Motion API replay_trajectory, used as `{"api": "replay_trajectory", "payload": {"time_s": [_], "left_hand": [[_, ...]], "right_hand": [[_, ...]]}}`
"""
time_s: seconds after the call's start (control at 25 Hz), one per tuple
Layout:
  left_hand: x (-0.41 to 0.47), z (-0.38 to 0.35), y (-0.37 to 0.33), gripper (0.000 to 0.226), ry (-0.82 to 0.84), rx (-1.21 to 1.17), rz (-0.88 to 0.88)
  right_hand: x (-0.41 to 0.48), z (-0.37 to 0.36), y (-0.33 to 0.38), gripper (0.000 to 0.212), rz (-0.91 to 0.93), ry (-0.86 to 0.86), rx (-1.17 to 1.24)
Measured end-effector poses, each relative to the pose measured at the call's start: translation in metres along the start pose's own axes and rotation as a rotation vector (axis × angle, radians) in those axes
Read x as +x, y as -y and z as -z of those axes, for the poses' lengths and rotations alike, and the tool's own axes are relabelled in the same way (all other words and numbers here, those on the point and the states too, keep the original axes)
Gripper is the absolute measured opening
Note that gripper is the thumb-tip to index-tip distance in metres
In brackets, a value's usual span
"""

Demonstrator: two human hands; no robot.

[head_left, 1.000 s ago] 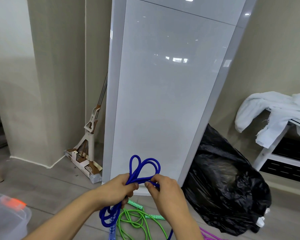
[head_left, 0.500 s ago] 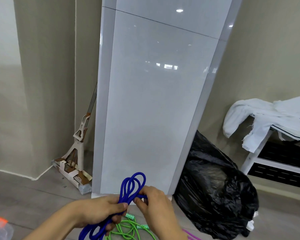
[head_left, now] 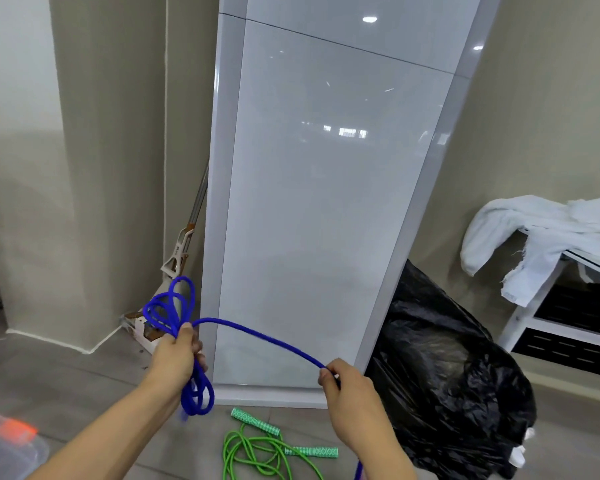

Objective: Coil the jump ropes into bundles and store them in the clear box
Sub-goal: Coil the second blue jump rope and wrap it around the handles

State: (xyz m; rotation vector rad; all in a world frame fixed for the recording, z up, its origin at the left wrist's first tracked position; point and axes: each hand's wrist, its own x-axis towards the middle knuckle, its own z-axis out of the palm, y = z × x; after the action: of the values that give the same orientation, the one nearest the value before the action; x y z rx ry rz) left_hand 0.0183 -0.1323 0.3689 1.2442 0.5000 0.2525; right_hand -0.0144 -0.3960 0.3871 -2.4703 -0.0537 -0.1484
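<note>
My left hand (head_left: 176,356) grips a coiled bundle of blue jump rope (head_left: 168,311), with loops sticking out above the fist and hanging below it. A free length of the same rope arcs to the right, where my right hand (head_left: 347,386) pinches it. A green jump rope (head_left: 257,448) with patterned handles lies loose on the floor between my arms. The clear box (head_left: 4,448), with an orange latch, shows at the bottom left corner.
A tall glossy white panel (head_left: 312,209) leans against the wall straight ahead. A full black rubbish bag (head_left: 447,375) sits to its right. A mop (head_left: 177,265) stands at its left. White cloth (head_left: 534,237) hangs over a white rack at right.
My hands were together at the bundle; now my right hand has pulled a length of blue rope out to the right, and my left hand has moved left with the coil.
</note>
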Motion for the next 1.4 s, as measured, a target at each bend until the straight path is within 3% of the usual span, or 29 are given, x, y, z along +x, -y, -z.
{"api": "replay_trajectory", "payload": {"time_s": [0.24,0.48,0.6,0.96,1.04,1.16,1.4], "left_hand": [[-0.032,-0.024,0.004,0.015,0.239,-0.030,0.113],[-0.060,-0.040,0.008,0.024,0.270,-0.006,0.067],[-0.066,-0.047,0.020,0.026,0.245,0.084,0.008],[-0.070,-0.043,0.018,0.020,0.378,0.231,-0.009],[-0.067,-0.043,0.011,0.018,0.344,0.222,-0.033],[-0.045,-0.037,0.002,0.017,0.247,-0.002,0.004],[-0.001,-0.003,-0.008,0.029,-0.058,-0.293,0.032]], "right_hand": [[-0.009,-0.018,0.032,0.023,0.112,-0.019,0.194],[-0.019,-0.042,0.055,0.021,0.181,0.035,0.178],[-0.023,-0.049,0.055,0.023,0.235,0.048,0.101],[-0.025,-0.049,0.055,0.024,0.302,0.086,-0.086],[-0.025,-0.047,0.055,0.021,0.291,0.104,-0.024],[-0.021,-0.047,0.050,0.023,0.251,0.211,0.013],[-0.014,-0.036,0.032,0.030,0.110,0.601,0.119]]}}
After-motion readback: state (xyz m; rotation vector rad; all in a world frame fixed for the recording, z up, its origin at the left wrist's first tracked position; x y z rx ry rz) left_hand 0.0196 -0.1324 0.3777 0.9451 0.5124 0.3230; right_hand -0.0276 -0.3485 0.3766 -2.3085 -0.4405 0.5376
